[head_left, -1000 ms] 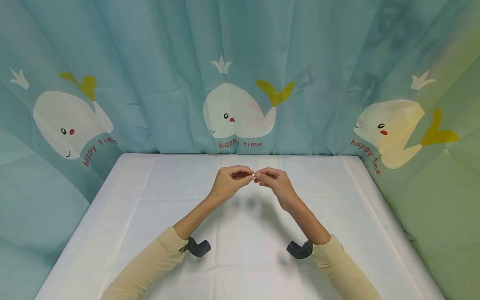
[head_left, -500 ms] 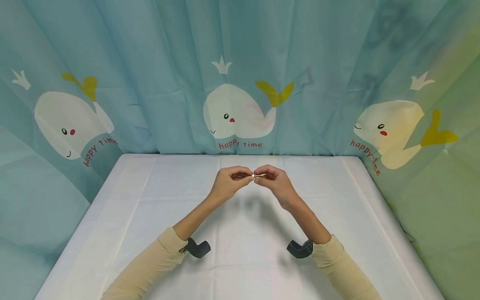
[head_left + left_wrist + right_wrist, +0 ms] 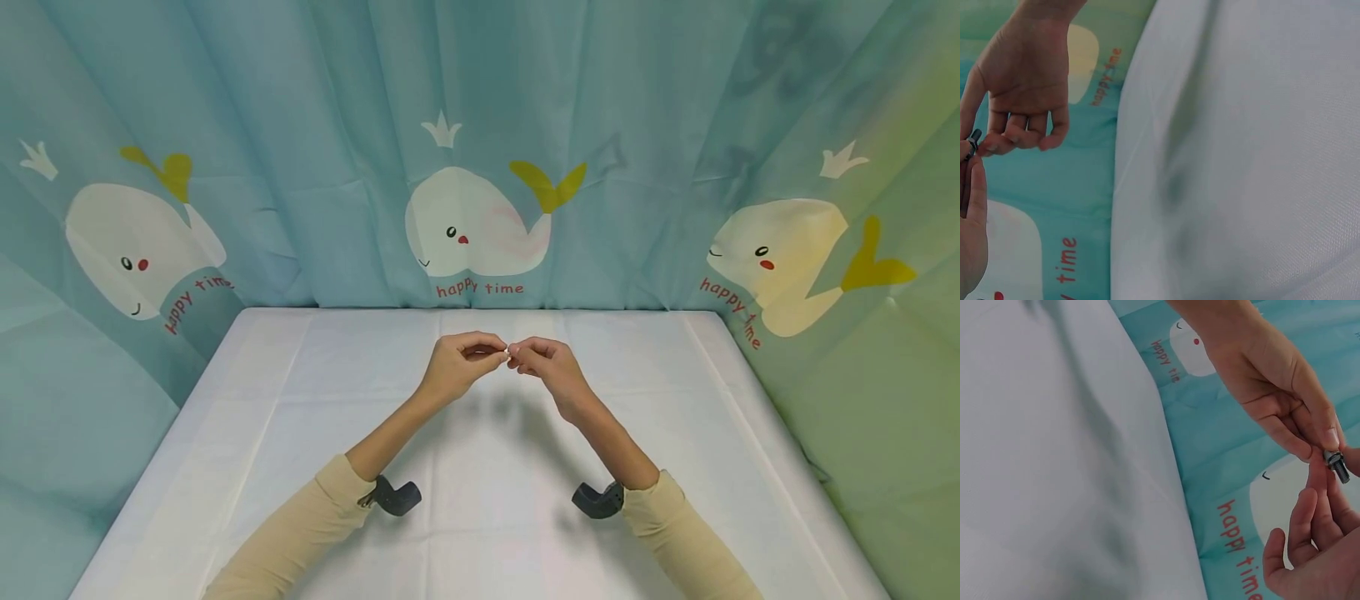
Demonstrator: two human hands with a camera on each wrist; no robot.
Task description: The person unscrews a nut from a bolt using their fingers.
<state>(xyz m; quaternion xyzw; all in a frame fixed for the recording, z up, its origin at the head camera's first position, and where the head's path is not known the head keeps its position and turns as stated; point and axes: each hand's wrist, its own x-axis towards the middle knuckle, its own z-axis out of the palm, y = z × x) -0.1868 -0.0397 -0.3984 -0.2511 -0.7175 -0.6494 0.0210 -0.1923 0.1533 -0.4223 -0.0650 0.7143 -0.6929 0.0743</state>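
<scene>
Since half a second ago the right hand (image 3: 553, 367) has re-closed its fingertips on the small bolt (image 3: 1337, 466), left hand (image 3: 456, 363) pinching its other end, above the tabletop (image 3: 300, 417) toward its far edge: likely regripping mid-turn.

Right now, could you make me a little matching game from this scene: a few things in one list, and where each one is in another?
Things:
1. small metal bolt
2. white tablecloth
3. whale curtain
4. dark wrist camera

Places:
A. hangs behind and beside the table
B. pinched between the fingertips of both hands, above the table
C. strapped by the beige sleeve cuff
D. spread flat over the table

Pairs: 1-B, 2-D, 3-A, 4-C
</scene>
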